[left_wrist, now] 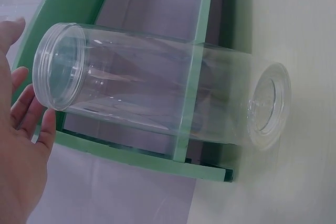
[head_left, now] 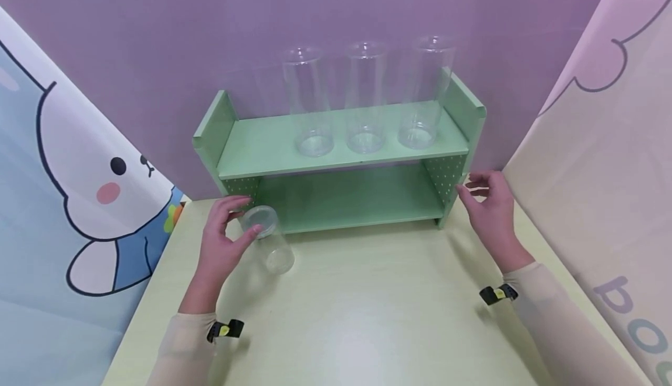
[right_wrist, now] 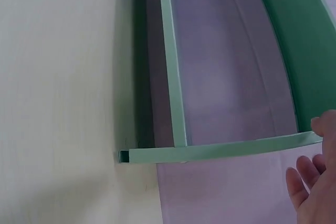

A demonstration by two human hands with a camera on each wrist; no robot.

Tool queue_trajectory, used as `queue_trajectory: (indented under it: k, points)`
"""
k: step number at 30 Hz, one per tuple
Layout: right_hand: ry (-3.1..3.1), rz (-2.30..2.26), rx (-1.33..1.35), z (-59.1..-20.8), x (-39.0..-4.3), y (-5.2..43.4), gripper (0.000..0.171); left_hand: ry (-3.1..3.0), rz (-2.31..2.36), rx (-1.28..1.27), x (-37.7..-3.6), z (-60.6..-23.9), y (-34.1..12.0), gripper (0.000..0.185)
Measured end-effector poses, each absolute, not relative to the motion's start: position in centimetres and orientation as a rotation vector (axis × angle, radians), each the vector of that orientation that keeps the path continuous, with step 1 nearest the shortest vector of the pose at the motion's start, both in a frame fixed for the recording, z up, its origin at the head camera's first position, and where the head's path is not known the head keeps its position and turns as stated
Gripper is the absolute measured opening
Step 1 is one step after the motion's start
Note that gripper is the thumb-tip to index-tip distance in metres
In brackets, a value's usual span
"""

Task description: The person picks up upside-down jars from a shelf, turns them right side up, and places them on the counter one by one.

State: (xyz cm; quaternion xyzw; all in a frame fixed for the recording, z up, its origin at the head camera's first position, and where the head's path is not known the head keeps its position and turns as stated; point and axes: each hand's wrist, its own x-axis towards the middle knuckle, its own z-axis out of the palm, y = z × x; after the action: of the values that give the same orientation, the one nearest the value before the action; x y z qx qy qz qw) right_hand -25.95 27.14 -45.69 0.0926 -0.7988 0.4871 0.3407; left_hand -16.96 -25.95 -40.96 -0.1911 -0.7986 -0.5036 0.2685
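Starting at the left hand [head_left: 223, 240], we see its fingers curved around the open mouth of a clear plastic jar [head_left: 266, 239], thumb and fingertips touching the rim. The jar stands on the tabletop [head_left: 362, 310] just in front of the left end of a green shelf [head_left: 341, 158]; in the left wrist view the jar [left_wrist: 157, 98] shows clear through, and the fingers [left_wrist: 29, 114] lie against its rim rather than wrapped tight.

Our right hand [head_left: 488, 199] is at the right end of the shelf, fingers loosely bent and apart, holding nothing, its fingertips at or just beside the dotted side panel; we cannot tell whether they touch it. The right wrist view shows only the fingertips [right_wrist: 310, 182] beside the shelf's edge [right_wrist: 220, 148].

On the upper board of the shelf stand three tall clear jars [head_left: 364, 97] in a row, upright, mouths up, set slightly apart. The lower board shows nothing on it.

The tabletop is pale yellow-green and smooth. Behind the shelf runs a plain purple wall [head_left: 157, 36]. To the left hangs a cloth panel with a cartoon rabbit [head_left: 84, 158] on blue; to the right a pale pink panel [head_left: 604, 158] carries a drawn outline and a few grey letters, cut off by the edge and not readable as a word.
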Motion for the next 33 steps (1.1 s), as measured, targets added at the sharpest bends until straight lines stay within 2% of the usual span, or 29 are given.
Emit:
queue_trajectory:
  k: [7,16,24,33]
  points:
    - [-2.092,1.370,0.198,-45.7,-26.9,27.5,0.041,-2.138,-1.357,-0.506,-16.8,-40.7,-26.1,0.055]
    - [-2.122,1.527,0.158,-45.2,-26.9,27.3,0.036,-2.142,-1.265,-0.452,-17.7,-41.7,-27.7,0.057]
    - [-2.108,1.571,0.141,-45.2,-27.0,27.4,0.038,-2.050,-1.239,-0.573,-16.8,-37.4,-25.8,0.051]
    - [-2.087,1.635,0.115,-45.5,-26.8,27.3,0.038,-2.002,-1.290,-0.812,-21.4,-34.5,-23.8,0.056]
